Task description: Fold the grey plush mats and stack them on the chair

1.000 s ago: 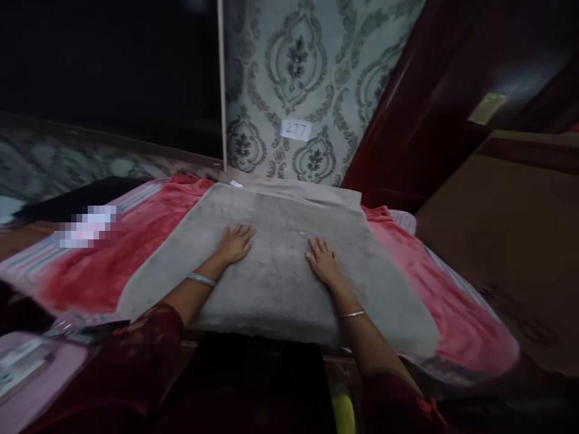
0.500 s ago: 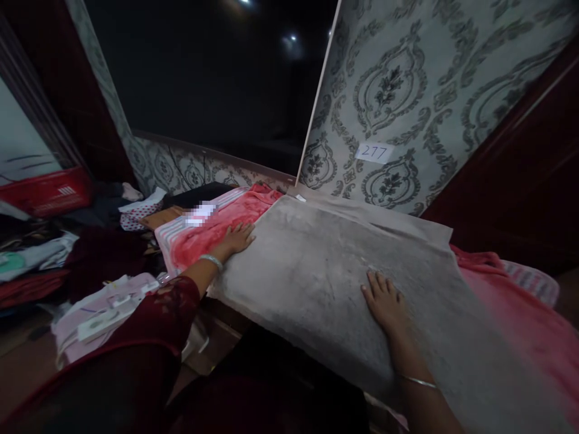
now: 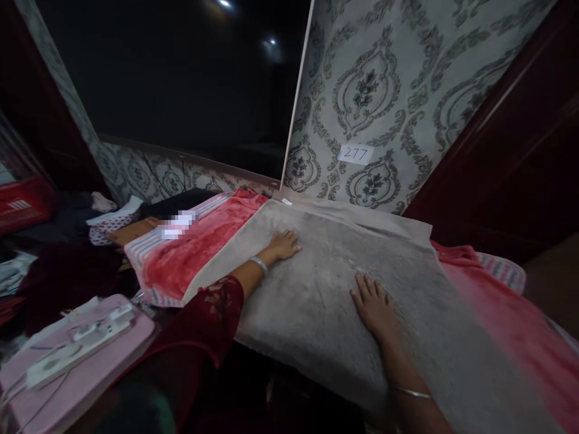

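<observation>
A grey plush cloth (image 3: 312, 295) is spread over the surface before me, its near edge hanging down. My left hand (image 3: 284, 244) rests flat on its upper left part, fingers stretched out. Palm down, my right hand (image 3: 374, 304) lies on the middle of the cloth with its fingers apart. Neither hand grips anything. Beneath the grey cloth, a red plush blanket (image 3: 194, 250) with a striped border shows at the left. More red fabric (image 3: 511, 325) shows at the right.
A large dark television screen (image 3: 181, 78) stands behind the surface. On the patterned wall is a paper label reading 277 (image 3: 356, 154). A white power strip (image 3: 79, 346) with plugs lies on a pink stool (image 3: 104, 361) at lower left. Piled clothes (image 3: 58, 283) are at far left.
My left hand has slid from the grey cloth's left edge inward, to the right. My right hand stays at about the same place on the cloth. The view has turned slightly.
</observation>
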Available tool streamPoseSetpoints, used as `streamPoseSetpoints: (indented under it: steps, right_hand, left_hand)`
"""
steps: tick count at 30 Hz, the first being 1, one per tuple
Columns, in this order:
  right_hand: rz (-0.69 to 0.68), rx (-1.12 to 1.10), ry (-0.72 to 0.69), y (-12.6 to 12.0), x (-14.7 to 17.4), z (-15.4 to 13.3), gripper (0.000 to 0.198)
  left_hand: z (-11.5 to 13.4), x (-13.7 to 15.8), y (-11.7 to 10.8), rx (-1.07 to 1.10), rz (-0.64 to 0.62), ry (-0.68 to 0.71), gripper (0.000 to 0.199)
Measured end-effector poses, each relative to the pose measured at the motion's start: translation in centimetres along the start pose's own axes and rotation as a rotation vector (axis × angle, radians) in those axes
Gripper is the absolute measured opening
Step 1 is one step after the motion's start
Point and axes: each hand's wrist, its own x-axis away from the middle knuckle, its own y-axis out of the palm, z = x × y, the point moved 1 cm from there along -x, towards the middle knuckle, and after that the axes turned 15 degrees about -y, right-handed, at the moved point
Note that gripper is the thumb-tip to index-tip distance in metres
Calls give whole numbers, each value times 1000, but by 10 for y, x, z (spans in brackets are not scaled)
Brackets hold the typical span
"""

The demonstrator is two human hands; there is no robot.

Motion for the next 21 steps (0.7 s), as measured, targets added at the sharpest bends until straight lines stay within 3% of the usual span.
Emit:
streamPoseSetpoints:
  steps: [3, 10, 13, 17, 21]
  right_hand:
    - [3, 18, -5, 7, -1, 5, 63]
    - [70, -4, -40, 23, -4, 15, 64]
    - [63, -23, -32, 22, -3, 13, 64]
    - [65, -66, -15, 13, -4, 12, 62]
    - [118, -150, 30, -9, -27, 23, 60]
  left_hand:
    - [-12, -21, 2, -10, -24, -25, 67]
    - [-108, -52, -16, -34, -2, -255, 65]
    - [-129, -56, -23, -43, 15, -324, 63]
    - [-114, -55, -29, -58, 74, -376, 60]
    - [-56, -52, -32, -49, 118, -239, 59]
